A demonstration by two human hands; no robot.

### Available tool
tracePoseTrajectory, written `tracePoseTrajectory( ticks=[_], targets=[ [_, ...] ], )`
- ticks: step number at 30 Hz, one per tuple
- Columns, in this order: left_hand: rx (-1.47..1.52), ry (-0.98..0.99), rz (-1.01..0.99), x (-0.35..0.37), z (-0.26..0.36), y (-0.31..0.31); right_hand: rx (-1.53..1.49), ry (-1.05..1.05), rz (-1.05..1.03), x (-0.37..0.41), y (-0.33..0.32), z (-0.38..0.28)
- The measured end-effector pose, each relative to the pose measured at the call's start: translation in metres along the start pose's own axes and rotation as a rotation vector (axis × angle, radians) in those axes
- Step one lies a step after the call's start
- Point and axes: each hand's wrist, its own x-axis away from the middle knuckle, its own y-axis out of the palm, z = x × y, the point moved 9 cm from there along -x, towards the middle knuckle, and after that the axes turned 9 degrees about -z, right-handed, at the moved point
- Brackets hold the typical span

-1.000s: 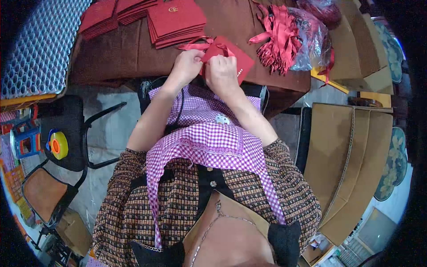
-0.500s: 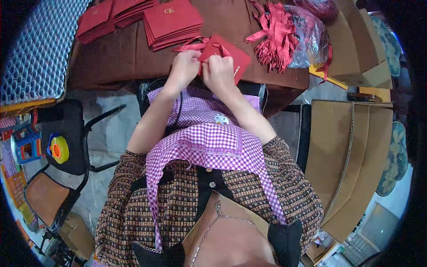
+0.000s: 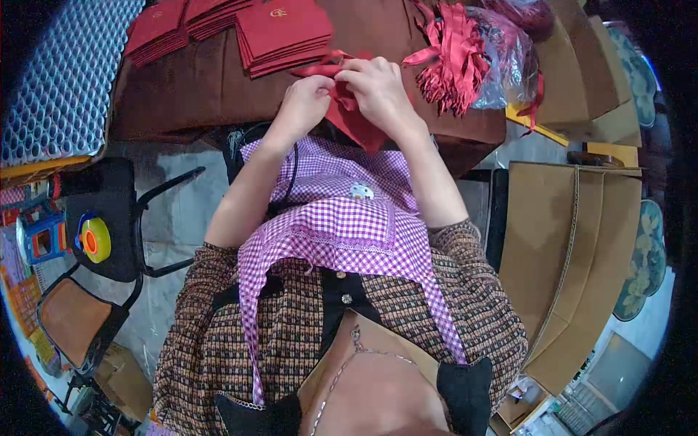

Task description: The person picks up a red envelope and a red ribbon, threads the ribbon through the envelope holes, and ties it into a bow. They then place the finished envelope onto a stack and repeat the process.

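Note:
My left hand [image 3: 307, 103] is closed in a pinch on a red ribbon [image 3: 316, 70], at the near edge of the brown-covered table. Close beside it, my right hand [image 3: 378, 91] has its fingers bent in on the same ribbon, and its palm faces down. Under and between both hands is a red folded card [image 3: 356, 125], tilted with one corner pointing toward my apron. My right hand hides much of this card, and some of it is blurred. Just beyond my hands lies a fanned stack of red cards [image 3: 282, 33] with a gold emblem on top.
More red card stacks [image 3: 156, 33] lie at the far left. A bundle of red ribbons [image 3: 454, 62] sits right of my hands, against a clear plastic bag [image 3: 502, 58]. Cardboard boxes [image 3: 560, 247] stand on the right. A chair [image 3: 102, 218] holding a yellow tape roll [image 3: 96, 240] is at left.
My right hand has moved up and right, its fingers now at the ribbon. The card has turned, its lower corner swinging toward me. My left hand stays nearly in place.

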Motion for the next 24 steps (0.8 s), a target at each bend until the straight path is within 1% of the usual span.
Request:
tracePoseTrajectory(
  ticks=[1,3,4,5,6,7,8,10,12,13,14,16,17,19,20,22,24],
  targets=[
    [0.006,0.017,-0.005,0.000,0.005,-0.001,0.000,0.002,0.001,-0.002,-0.001,0.003],
    [0.011,0.035,-0.007,0.000,0.007,-0.003,0.072,-0.054,-0.118,-0.007,0.009,0.004],
    [0.041,0.011,-0.100,-0.002,0.003,0.003,0.072,-0.059,-0.118,-0.009,0.008,0.007],
    [0.072,-0.014,-0.195,-0.003,-0.002,0.010,0.039,-0.069,-0.190,-0.011,0.013,0.010],
    [0.073,-0.015,-0.193,-0.004,-0.002,0.006,0.008,-0.077,-0.262,-0.012,0.017,0.010],
    [0.113,-0.022,-0.270,-0.006,-0.002,0.008,-0.046,-0.040,-0.324,-0.013,0.018,0.013],
    [0.152,-0.028,-0.348,-0.007,-0.004,0.011,-0.046,-0.041,-0.325,-0.014,0.017,0.012],
    [0.095,0.000,-0.379,-0.009,-0.003,0.010,-0.056,-0.112,-0.334,-0.015,0.015,0.005],
    [0.028,0.119,-0.410,-0.008,0.006,0.011,-0.085,-0.116,-0.330,-0.017,0.009,0.003],
    [0.003,0.122,-0.451,-0.008,0.006,0.012,-0.114,-0.123,-0.325,-0.018,0.007,0.002],
    [0.003,0.121,-0.453,-0.007,0.005,0.011,-0.115,-0.121,-0.325,-0.018,0.006,0.002],
    [0.105,0.112,-0.559,-0.005,0.009,0.015,-0.137,-0.128,-0.312,-0.019,0.003,0.001],
    [0.105,0.113,-0.560,-0.005,0.011,0.014,-0.136,-0.127,-0.311,-0.019,0.003,0.001],
    [0.008,0.229,-0.576,0.000,0.023,0.015,-0.118,-0.175,-0.292,-0.018,0.002,-0.003],
    [0.009,0.228,-0.575,0.000,0.022,0.015,-0.119,-0.176,-0.293,-0.017,0.002,-0.005],
    [-0.038,0.286,-0.563,0.001,0.023,0.016,-0.133,-0.190,-0.281,-0.016,0.001,-0.008],
    [-0.022,0.278,-0.550,0.001,0.022,0.016,-0.135,-0.196,-0.274,-0.016,0.000,-0.006]
  ],
)
